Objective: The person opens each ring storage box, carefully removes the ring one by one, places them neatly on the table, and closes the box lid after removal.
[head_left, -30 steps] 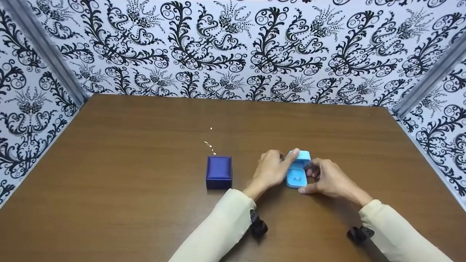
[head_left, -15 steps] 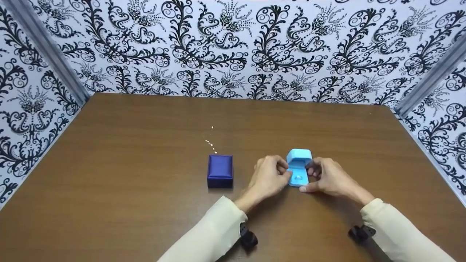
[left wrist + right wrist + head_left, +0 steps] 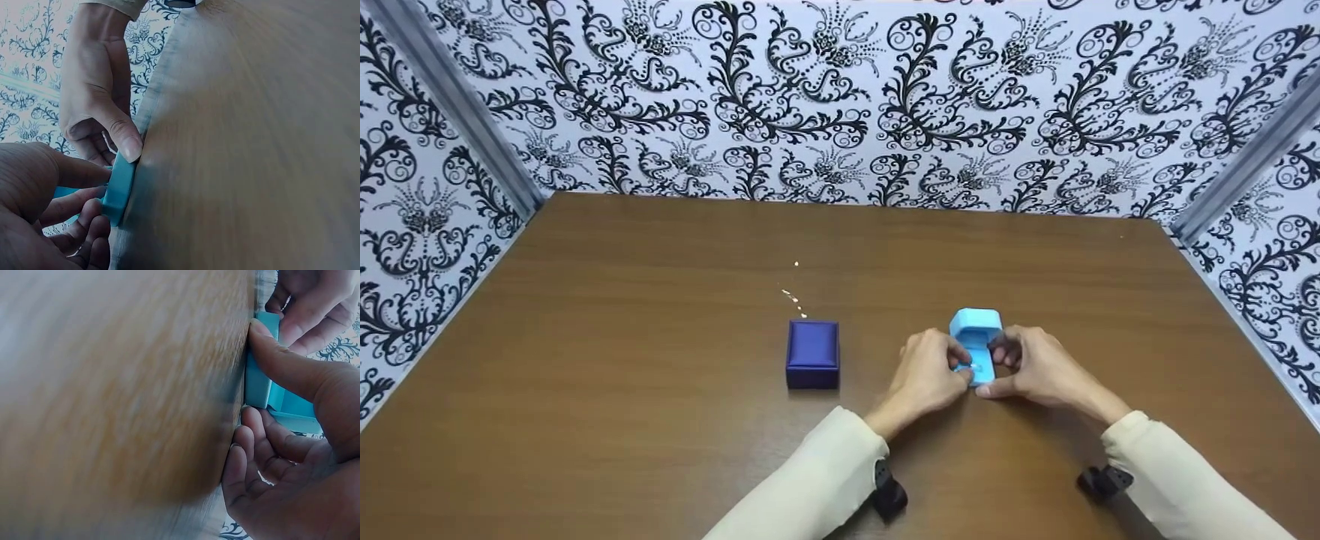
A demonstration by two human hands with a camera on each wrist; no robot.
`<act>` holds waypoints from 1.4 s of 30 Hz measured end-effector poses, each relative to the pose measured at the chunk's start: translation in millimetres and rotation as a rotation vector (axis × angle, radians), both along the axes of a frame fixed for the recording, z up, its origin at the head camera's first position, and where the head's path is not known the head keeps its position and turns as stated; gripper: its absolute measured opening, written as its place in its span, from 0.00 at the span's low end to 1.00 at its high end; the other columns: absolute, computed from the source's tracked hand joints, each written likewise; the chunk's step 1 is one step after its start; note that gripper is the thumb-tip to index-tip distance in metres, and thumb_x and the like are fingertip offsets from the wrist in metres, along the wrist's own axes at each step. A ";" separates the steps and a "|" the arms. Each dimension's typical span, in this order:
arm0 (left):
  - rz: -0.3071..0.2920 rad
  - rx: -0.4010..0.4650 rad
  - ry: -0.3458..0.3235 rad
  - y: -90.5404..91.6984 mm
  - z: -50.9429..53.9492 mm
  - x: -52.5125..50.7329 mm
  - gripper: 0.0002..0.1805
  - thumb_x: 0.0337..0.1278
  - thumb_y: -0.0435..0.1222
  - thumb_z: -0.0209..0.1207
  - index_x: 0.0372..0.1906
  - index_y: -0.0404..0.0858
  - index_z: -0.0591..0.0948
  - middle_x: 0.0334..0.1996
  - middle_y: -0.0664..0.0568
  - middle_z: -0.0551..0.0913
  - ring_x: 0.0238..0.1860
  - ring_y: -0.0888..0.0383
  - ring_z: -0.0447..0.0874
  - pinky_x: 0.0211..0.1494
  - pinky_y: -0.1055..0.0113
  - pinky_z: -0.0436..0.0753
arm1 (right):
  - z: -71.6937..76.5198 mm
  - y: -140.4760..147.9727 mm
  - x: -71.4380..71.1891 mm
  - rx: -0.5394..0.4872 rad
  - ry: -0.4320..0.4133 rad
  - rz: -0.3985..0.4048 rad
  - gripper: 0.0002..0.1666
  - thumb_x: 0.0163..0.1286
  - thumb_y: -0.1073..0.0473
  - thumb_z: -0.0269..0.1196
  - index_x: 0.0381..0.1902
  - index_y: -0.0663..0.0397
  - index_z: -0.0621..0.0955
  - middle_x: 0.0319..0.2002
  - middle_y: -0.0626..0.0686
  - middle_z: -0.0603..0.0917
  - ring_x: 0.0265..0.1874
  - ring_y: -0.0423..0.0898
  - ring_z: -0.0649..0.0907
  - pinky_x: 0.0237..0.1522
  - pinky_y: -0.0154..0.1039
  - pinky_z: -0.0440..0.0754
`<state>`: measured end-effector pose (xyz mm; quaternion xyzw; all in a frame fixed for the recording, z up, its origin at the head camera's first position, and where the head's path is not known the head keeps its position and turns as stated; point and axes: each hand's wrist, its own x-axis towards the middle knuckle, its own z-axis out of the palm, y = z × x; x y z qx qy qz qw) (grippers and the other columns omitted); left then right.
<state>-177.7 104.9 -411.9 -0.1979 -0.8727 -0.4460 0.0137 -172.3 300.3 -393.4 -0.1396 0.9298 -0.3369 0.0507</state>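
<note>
A light blue ring box (image 3: 976,319) stands on the table with its lid raised, and a small ring (image 3: 975,367) sits in its base. My right hand (image 3: 1039,367) grips the base from the right; in the right wrist view its thumb (image 3: 281,363) lies along the box's front wall (image 3: 259,379). From the left, my left hand (image 3: 926,375) reaches over the base, thumb and index finger pinching at the ring. Seen from the left wrist, those fingertips meet at the top edge of the box (image 3: 119,188), where the ring itself is hidden.
A closed dark blue box (image 3: 813,354) stands to the left of the hands. Small white flecks (image 3: 793,298) mark the brown table (image 3: 622,337) behind it. Patterned walls (image 3: 840,97) enclose the back and both sides.
My left hand has let go of the raised lid, come down along the box's left side, and moved right onto the ring. The right hand keeps its hold on the base.
</note>
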 end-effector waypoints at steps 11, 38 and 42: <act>-0.020 0.079 -0.050 1.1 -1.6 -0.2 0.05 0.50 0.29 0.69 0.25 0.41 0.87 0.19 0.62 0.76 0.25 0.68 0.72 0.31 0.73 0.72 | -1.5 0.6 0.4 -0.003 0.011 -0.001 0.30 0.45 0.55 0.84 0.39 0.65 0.80 0.31 0.51 0.80 0.31 0.46 0.77 0.33 0.36 0.75; -0.185 -0.209 -0.107 -5.8 14.2 43.2 0.11 0.44 0.33 0.74 0.17 0.48 0.85 0.13 0.68 0.77 0.21 0.68 0.74 0.26 0.74 0.72 | -1.1 0.4 -0.1 -0.011 0.004 0.013 0.31 0.46 0.56 0.84 0.40 0.66 0.80 0.31 0.51 0.79 0.30 0.46 0.76 0.32 0.34 0.75; -0.164 -0.248 -0.123 -4.6 14.5 43.4 0.10 0.44 0.35 0.75 0.17 0.50 0.86 0.14 0.69 0.77 0.22 0.67 0.75 0.25 0.73 0.73 | -1.4 0.1 0.0 -0.008 -0.001 0.007 0.31 0.45 0.56 0.84 0.40 0.67 0.80 0.31 0.52 0.79 0.30 0.46 0.77 0.33 0.35 0.75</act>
